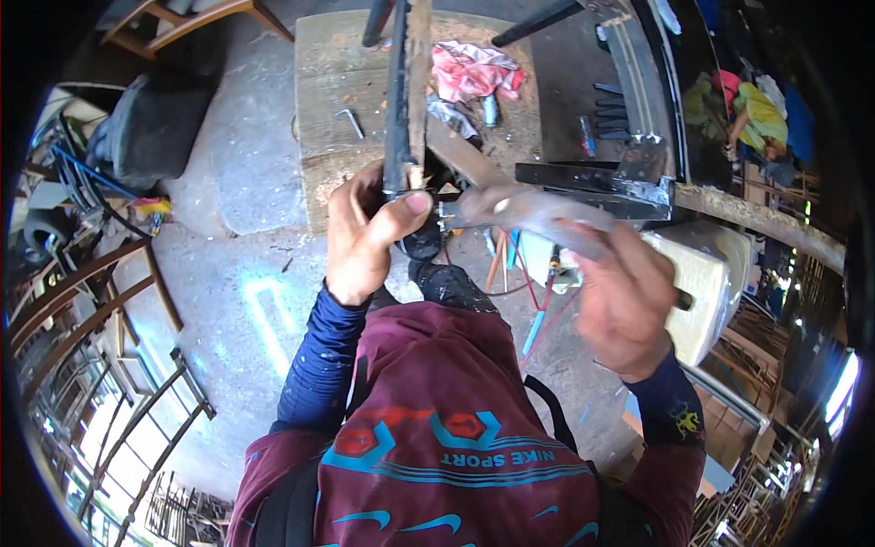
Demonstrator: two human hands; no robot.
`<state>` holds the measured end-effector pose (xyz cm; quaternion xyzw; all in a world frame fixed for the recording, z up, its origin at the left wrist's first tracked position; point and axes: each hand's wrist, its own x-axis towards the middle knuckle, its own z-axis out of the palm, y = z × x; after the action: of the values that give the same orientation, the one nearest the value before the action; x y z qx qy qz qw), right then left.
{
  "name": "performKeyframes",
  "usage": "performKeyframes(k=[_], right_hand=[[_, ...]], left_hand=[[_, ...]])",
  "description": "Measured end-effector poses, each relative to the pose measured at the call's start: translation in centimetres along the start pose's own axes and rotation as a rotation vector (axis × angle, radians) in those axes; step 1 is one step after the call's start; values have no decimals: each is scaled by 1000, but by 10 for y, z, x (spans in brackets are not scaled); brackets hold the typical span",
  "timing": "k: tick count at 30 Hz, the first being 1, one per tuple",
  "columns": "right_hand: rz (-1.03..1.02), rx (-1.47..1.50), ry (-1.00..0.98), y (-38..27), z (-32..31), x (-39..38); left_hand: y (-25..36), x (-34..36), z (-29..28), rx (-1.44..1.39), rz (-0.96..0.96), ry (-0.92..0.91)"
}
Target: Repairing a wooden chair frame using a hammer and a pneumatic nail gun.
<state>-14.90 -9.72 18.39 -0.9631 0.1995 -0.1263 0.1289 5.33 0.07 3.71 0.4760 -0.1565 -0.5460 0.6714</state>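
Observation:
My left hand (372, 223) is wrapped around the near end of a long dark wooden rail (401, 100), its thumb laid across the top by a pale, bare patch of wood. In my right hand (624, 305) is a grey metal hand tool (538, 211), smeared by motion, with a dark end sticking out beyond the fist. Its blurred front part points toward the rail end, and its exact kind cannot be made out. A lighter wooden bar (465, 155) slants away from the rail, partly behind the tool.
On a wooden board (330, 77) lie an L-shaped hex key (349, 122), a pink and white cloth (474, 71) and a small blue container (490, 110). A dark frame (643, 91) and a pale cushioned block (706, 283) stand right. Chair frames (77, 310) crowd the left. A person (761, 118) is far right.

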Motion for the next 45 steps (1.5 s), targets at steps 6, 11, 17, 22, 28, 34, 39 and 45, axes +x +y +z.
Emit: performKeyframes(k=[6, 11, 17, 22, 28, 34, 39, 45], right_hand=[[-41, -13, -69, -4, 1, 4], [-145, 32, 163, -2, 9, 1], [163, -58, 192, 14, -1, -71], [360, 154, -44, 22, 43, -148], [407, 207, -20, 115, 201, -162], [377, 467, -207, 175, 326, -76], [195, 378, -283, 181, 366, -52], [654, 1370, -155, 140, 237, 31]], left_hand=[[3, 1, -1, 55, 39, 1], [7, -1, -7, 146, -12, -22], [7, 2, -7, 116, 29, 14], [9, -2, -1, 144, 2, 29], [2, -11, -8, 242, -116, 214], [-39, -49, -48, -242, -119, 418], [-46, -70, -71, -239, -92, 489], [-39, -64, -83, -332, -29, 328]])
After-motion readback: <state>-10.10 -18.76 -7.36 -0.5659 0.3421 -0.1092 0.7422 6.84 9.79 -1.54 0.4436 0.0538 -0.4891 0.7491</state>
